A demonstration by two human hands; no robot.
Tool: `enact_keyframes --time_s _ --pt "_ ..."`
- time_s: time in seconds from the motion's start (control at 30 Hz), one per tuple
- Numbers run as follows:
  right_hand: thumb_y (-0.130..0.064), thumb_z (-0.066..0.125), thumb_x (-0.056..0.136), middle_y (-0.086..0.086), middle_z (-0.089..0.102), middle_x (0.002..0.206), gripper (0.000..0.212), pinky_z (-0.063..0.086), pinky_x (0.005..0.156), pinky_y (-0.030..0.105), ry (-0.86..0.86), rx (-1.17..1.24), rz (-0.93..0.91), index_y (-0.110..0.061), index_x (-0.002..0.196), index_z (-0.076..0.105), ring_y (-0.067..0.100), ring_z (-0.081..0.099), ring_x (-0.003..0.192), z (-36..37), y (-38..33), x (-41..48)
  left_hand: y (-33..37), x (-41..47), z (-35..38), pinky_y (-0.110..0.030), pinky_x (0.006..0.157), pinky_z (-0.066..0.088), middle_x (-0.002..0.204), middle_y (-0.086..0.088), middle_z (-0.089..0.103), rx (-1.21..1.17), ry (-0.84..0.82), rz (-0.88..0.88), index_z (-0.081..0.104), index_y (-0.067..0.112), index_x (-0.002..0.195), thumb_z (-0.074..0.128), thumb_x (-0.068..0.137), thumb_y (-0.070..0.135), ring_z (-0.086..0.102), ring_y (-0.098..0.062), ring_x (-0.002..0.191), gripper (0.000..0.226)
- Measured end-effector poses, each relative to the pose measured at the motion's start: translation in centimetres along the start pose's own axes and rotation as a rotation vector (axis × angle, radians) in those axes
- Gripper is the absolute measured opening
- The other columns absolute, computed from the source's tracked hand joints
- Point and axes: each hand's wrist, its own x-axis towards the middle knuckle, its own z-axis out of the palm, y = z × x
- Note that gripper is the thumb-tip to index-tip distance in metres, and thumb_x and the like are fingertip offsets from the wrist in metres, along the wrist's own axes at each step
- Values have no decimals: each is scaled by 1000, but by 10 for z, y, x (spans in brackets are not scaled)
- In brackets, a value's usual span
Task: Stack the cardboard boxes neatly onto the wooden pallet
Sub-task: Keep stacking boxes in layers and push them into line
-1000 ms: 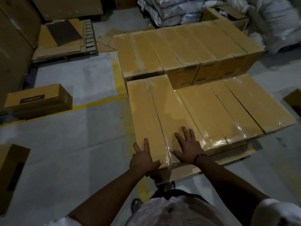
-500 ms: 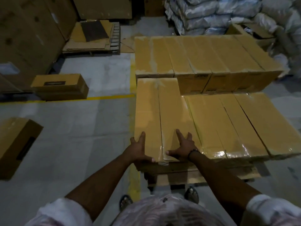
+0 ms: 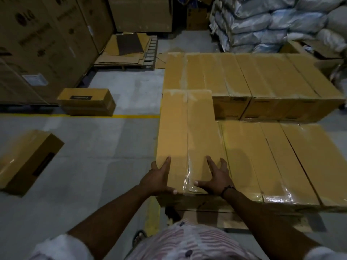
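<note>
Long tan cardboard boxes lie in rows on a wooden pallet (image 3: 234, 222). The near-left box (image 3: 187, 132) sits higher than the low row of boxes (image 3: 272, 158) to its right and butts against the taller far row (image 3: 244, 76). My left hand (image 3: 159, 179) rests on its near left corner, fingers straight along the left edge, thumb on the near edge. My right hand (image 3: 216, 177) presses flat on its top near the right side, fingers spread. Two loose boxes lie on the floor, one at the left (image 3: 26, 160) and one farther back (image 3: 86, 101).
Tall printed cartons (image 3: 37, 44) line the left wall. Flattened cardboard (image 3: 129, 51) lies on another pallet behind. Stacked white sacks (image 3: 272, 21) fill the back right. A yellow floor line (image 3: 131, 116) runs up to the pallet. Bare concrete floor spreads out to the left.
Both hands have slid back from the box's top toward its near end, thumbs now along the near edge. The view has risen and turned left, showing more of the floor and cartons.
</note>
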Motion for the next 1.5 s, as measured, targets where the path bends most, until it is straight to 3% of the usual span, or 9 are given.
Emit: enact_keyframes --time_s 0.27,0.53,0.7,0.8,0.9,1.0,1.2,1.5 --pt "-72 80 65 7 -15 167 123 38 116 49 -116 -77 51 -48 159 4 39 16 151 5 -8 9 -10 10 -7 -51 111 44 163 -25 4 55 -112 -62 -16 43 159 88 61 68 37 -50 141 146" --pt "-72 78 69 8 -23 166 122 35 117 52 -129 -138 48 -44 160 1 40 7 153 6 -13 7 -14 12 -3 -51 112 43 165 -24 -1 64 -114 -44 -18 42 159 87 66 64 35 -50 143 142" --pt "-84 61 72 7 -23 167 114 32 117 56 -104 -399 -94 -36 161 8 39 -9 154 9 -14 2 -17 10 -1 -51 113 43 166 -20 -3 31 -92 -12 -18 39 160 87 67 63 35 -46 143 142" --pt "-91 56 67 6 -23 167 122 28 116 60 -163 -512 -179 -35 161 1 38 -15 153 18 -13 -7 -21 7 3 -48 115 39 168 -18 -6 -41 -62 7 -23 31 159 88 67 61 32 -44 146 147" --pt "-83 63 71 5 -23 166 123 35 110 63 -150 -590 -211 -35 160 -7 38 -16 153 25 -12 -13 -24 4 8 -48 115 38 170 -15 -7 -100 -21 17 -27 25 158 89 68 58 29 -41 149 150" --pt "-72 71 75 4 -19 167 118 38 107 65 -127 -585 -211 -35 159 -3 39 -12 153 25 -14 -12 -24 3 7 -49 116 38 169 -16 -11 -63 -29 47 -29 28 157 88 68 59 29 -43 149 150" --pt "-68 74 75 1 -10 168 107 40 106 62 -43 -531 -242 -39 157 12 37 -3 151 16 -23 -3 -28 11 -6 -51 117 39 167 -17 -15 82 35 58 -24 30 159 91 66 55 31 -45 147 150" --pt "-70 77 71 2 -18 167 115 38 107 63 -103 -519 -214 -43 158 5 37 -8 152 28 -17 3 -31 13 7 -48 116 40 166 -21 -23 81 8 26 -24 32 158 94 68 44 32 -46 147 149"
